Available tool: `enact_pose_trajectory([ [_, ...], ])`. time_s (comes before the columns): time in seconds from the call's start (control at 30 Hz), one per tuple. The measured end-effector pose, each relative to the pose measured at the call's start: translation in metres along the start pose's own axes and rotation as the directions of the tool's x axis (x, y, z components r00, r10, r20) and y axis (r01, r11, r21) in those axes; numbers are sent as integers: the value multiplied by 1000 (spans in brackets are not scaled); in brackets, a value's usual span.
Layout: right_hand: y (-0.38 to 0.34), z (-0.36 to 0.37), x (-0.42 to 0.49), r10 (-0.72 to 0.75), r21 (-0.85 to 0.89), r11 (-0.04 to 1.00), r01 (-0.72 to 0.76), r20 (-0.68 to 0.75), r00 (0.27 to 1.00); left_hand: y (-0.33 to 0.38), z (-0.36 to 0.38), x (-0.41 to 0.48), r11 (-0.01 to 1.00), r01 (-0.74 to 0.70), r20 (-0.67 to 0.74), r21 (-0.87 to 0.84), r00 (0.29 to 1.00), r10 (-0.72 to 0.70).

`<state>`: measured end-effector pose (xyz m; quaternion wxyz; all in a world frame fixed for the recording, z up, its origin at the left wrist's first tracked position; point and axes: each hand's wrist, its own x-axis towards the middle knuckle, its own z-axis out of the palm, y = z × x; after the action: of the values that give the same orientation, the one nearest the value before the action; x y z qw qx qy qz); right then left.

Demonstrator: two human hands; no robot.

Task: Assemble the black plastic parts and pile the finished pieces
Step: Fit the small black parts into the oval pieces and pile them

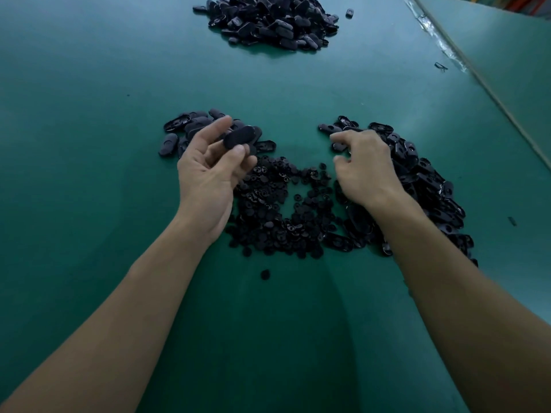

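Over the left edge of the heap (280, 210) of small round black parts, on a green table (89, 114), the left hand (208, 168) lies palm up, thumb and fingertips pinching one oval cap (239, 137). Right of the heap, the right hand (366, 168) curls knuckles-up onto a pile of shells (423, 186); whether it grips one cannot be told. Far beyond the heap sits a big pile (268, 22).

On the green counter (89, 114) the left grip (208, 174) pinches an oval black piece (239, 137) above a small heap (179, 132). The right grip (366, 168) – fingers curled – is over the right heap (426, 180). Small round parts (277, 216) lie between them – a big pile (268, 22) farther off.
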<state>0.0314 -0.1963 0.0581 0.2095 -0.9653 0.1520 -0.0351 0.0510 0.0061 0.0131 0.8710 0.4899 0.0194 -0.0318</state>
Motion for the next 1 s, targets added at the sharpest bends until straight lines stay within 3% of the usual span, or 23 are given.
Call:
enact_pose_trajectory([
  [0.17,6,6,23,59,-204,978,-33,127,990,1,1,1,1000,23,-22,-14,999,-24],
  [0.3,6,14,24,69,-229,972,-44,102,992,-3,-2,2,996,4,15,90,1000,-5],
  [0.43,4,17,18,-30,-118,993,29,-7,1000,-5,-5,3,978,-31,37,205,999,24],
  [0.73,-1,3,25,161,131,976,-175,109,981,-6,-5,-2,965,-81,136,249,990,48],
  [0.87,1,3,24,152,156,975,-157,45,987,-6,-5,-4,959,-112,190,261,980,63],
  [1.0,6,3,20,207,329,925,-192,-11,978,-6,-4,-6,954,-135,236,266,969,72],
])
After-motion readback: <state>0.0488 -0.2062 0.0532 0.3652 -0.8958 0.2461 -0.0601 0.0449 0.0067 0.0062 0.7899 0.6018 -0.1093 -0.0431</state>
